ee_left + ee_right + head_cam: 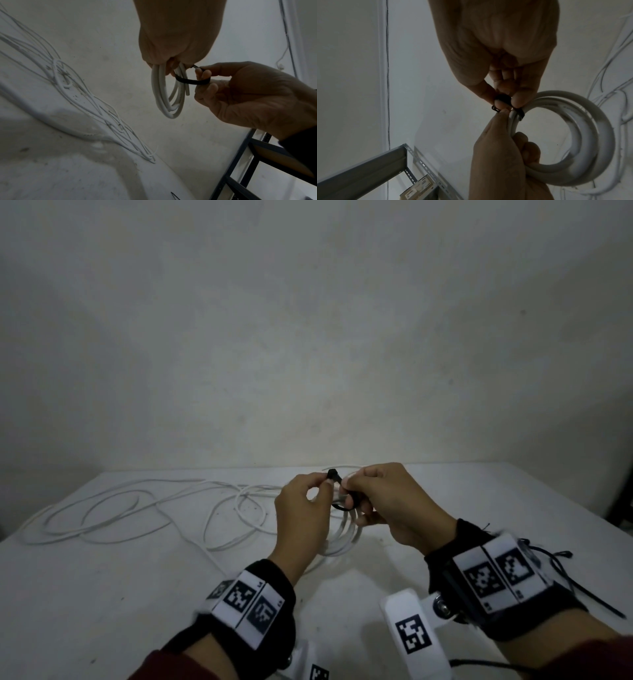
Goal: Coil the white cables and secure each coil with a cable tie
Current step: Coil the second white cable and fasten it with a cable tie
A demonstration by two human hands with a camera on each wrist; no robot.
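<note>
A small coil of white cable (346, 537) hangs above the white table (102, 594) between my hands. My left hand (327, 484) grips the top of the coil (590, 135), with its thumb beside the head of a black cable tie (333, 475). The tie (190, 81) is looped around the coil's strands. My right hand (349, 491) pinches the tie's strap (502, 98) between thumb and fingertips, close against the left hand. In the left wrist view the coil (168, 97) dangles below the left fingers, one cut end showing.
Loose white cables (137, 508) sprawl over the left and middle of the table up to the wall. Spare black cable ties (561, 573) lie by my right wrist. A metal shelf rack (248, 169) stands to the right of the table.
</note>
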